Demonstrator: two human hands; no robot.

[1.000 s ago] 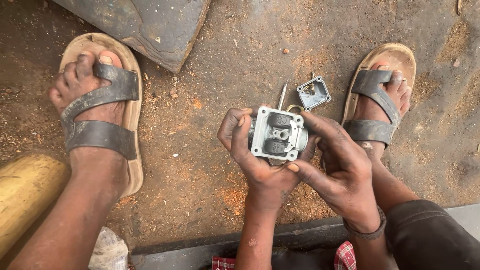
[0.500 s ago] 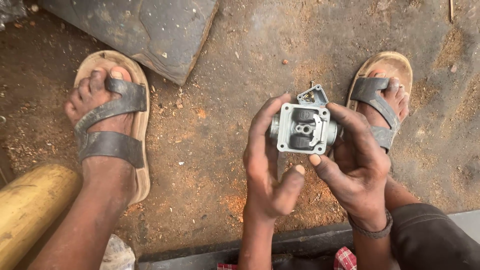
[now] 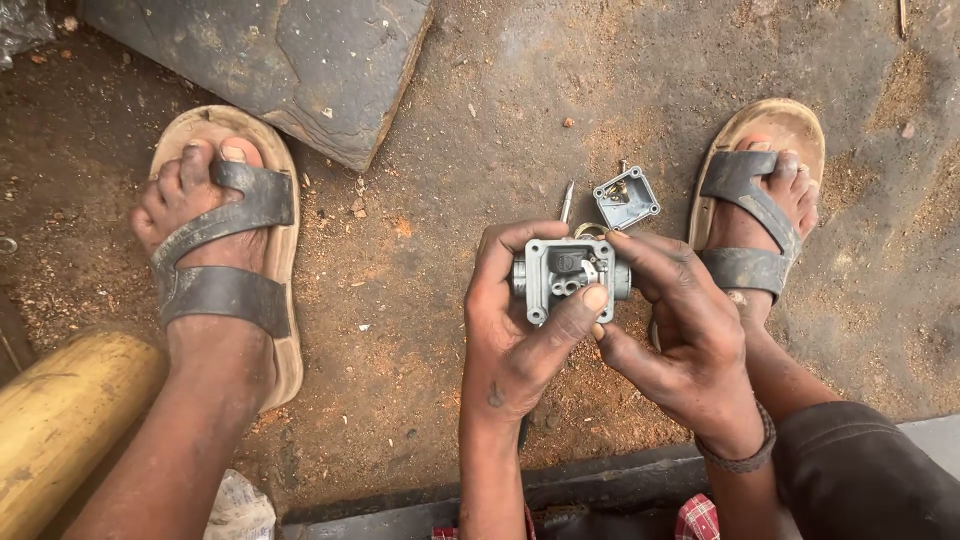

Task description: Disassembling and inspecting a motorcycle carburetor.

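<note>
My left hand point(image 3: 510, 335) grips a small grey metal carburettor body point(image 3: 560, 275) from the left, with its thumb laid across the open face. My right hand point(image 3: 680, 335) holds the same part from the right, fingers curled over its top edge. The open side of the part faces up, showing small inner fittings. On the dirt just beyond it lie a square grey metal cover point(image 3: 627, 198) and a thin metal pin point(image 3: 567, 201).
My two feet in worn sandals, the left one point(image 3: 225, 235) and the right one point(image 3: 760, 205), rest on reddish dirt. A dark flat stone slab point(image 3: 290, 60) lies at the top. A yellow cylinder point(image 3: 60, 420) is at the lower left, a crumpled white bag point(image 3: 240, 505) near it.
The carburettor body has been turned in my hands, and my left hand has closed around it, thumb now across its face. The view has shifted slightly.
</note>
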